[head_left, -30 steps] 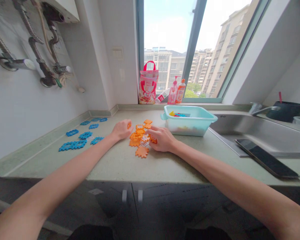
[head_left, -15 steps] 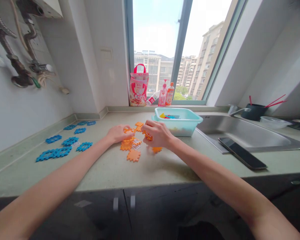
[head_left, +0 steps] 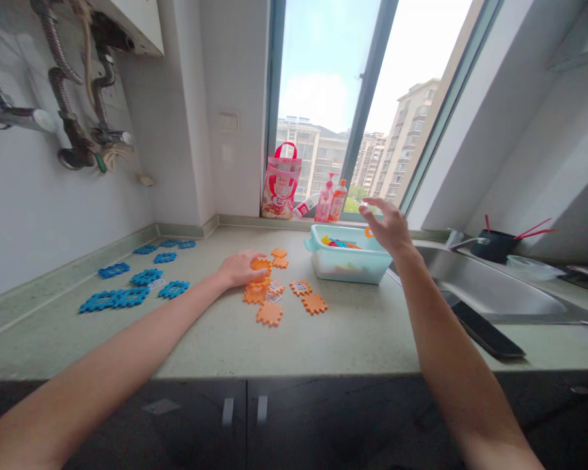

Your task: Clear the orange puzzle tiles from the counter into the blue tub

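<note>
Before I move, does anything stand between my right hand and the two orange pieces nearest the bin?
The bin: your right hand appears raised over its right end, while the two orange pieces lie outside.

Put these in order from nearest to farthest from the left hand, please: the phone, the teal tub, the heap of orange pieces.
From the left hand:
1. Heap of orange pieces: right at its fingers.
2. Teal tub: to its right, on the counter.
3. Phone: farther right, by the sink.
</note>
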### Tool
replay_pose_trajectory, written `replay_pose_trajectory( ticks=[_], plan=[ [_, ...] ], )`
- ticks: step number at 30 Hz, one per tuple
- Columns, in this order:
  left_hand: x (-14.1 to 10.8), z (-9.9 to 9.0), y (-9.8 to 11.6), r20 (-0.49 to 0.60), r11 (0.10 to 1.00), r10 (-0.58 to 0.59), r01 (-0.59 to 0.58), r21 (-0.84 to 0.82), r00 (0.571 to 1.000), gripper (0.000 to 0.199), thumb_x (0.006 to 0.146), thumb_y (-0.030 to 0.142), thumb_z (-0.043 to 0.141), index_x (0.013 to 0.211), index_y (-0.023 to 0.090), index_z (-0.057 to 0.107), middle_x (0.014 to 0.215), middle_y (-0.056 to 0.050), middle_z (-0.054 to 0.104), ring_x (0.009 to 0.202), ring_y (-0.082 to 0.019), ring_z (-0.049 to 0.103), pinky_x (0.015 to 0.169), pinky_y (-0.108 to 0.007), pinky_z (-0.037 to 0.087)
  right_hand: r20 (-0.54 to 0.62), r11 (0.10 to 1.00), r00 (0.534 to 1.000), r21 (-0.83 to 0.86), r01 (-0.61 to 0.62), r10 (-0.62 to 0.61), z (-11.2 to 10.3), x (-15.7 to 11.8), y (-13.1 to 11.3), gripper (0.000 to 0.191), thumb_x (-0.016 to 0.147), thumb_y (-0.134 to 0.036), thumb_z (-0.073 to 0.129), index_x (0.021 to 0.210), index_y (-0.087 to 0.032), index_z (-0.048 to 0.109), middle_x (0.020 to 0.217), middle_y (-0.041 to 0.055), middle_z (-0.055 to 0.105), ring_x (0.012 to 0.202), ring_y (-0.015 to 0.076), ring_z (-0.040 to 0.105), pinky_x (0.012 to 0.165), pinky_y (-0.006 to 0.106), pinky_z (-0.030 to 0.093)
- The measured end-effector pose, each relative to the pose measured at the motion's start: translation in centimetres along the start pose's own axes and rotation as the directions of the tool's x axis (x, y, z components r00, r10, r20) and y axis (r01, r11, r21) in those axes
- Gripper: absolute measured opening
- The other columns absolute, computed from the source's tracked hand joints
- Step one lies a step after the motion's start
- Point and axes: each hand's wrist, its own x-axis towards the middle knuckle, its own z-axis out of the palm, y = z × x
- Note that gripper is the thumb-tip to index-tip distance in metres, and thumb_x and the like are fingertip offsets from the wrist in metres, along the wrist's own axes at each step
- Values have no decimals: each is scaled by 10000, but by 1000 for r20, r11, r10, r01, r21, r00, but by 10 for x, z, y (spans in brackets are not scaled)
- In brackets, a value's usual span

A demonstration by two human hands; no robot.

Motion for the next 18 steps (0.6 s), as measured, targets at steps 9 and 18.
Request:
replay_pose_trajectory(
  ticks=[9,18],
  plan=[
    [0,1,3,45,1000,14,-14,-2,999,715,809,814,565,1259,289,743,1155,-101,695,1088,-311,670,939,-378,513,101,878,890,245,412,-445,35,-58,-86,271,961,-297,582,1180,-247,733,1081,72,767,932,228,724,879,364,566],
    [2,9,-5,-31,991,61,-64,-116,998,483,808,554,659,1112,180,676,1011,-83,731,909,-261,678,806,-346,521,740,933,569,250,260,-357,50,-86,-98,553,978,-558,619,1411,-216,654,1293,138,740,1155,297,714,999,394,542]
  ],
)
